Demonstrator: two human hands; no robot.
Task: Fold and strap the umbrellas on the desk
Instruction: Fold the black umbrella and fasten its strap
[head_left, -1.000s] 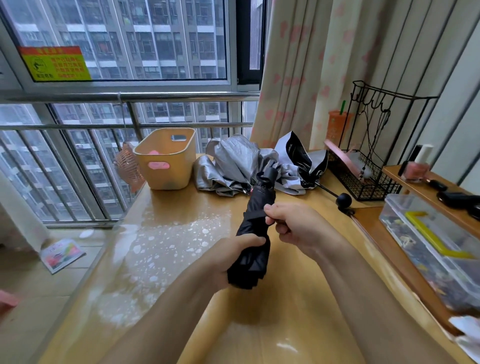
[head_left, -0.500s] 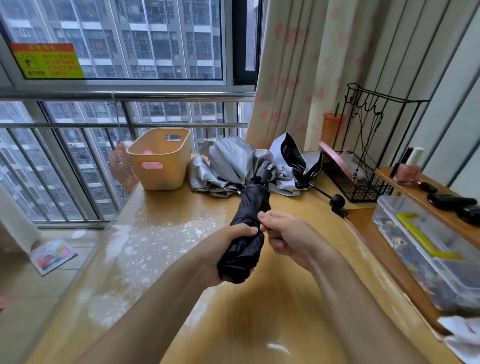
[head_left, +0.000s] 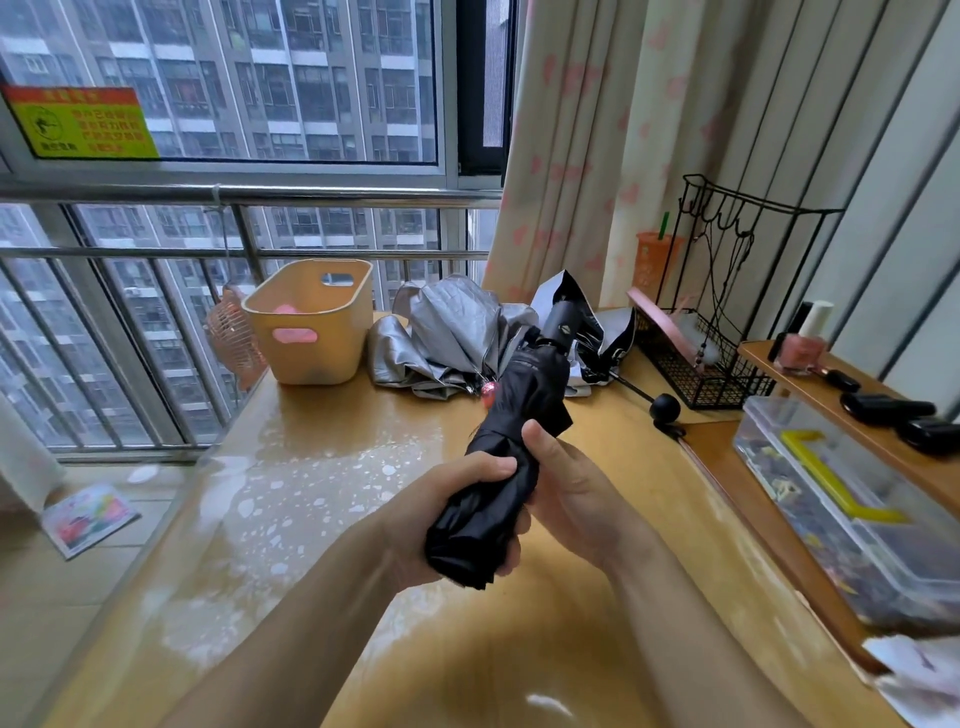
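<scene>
A folded black umbrella (head_left: 519, 410) is held tilted above the wooden desk (head_left: 311, 519), its handle pointing away from me. My left hand (head_left: 452, 499) wraps the lower part of its bunched canopy. My right hand (head_left: 566, 483) presses on the canopy's right side, thumb on the fabric. Behind it a silver umbrella (head_left: 447, 332) lies loosely crumpled on the desk. To its right lies a black-and-white umbrella (head_left: 597, 332), unfolded, with a thin shaft ending in a round black knob (head_left: 664, 408).
A beige basket (head_left: 311, 322) stands at the desk's back left beside a small pink fan (head_left: 234, 338). A black wire rack (head_left: 706, 358) sits at back right. A clear lidded box (head_left: 852, 514) and a raised shelf with small bottles line the right side.
The black umbrella has been drawn nearer to me and tilted more. My right hand moved from pinching near its middle to pressing flat against the canopy's side.
</scene>
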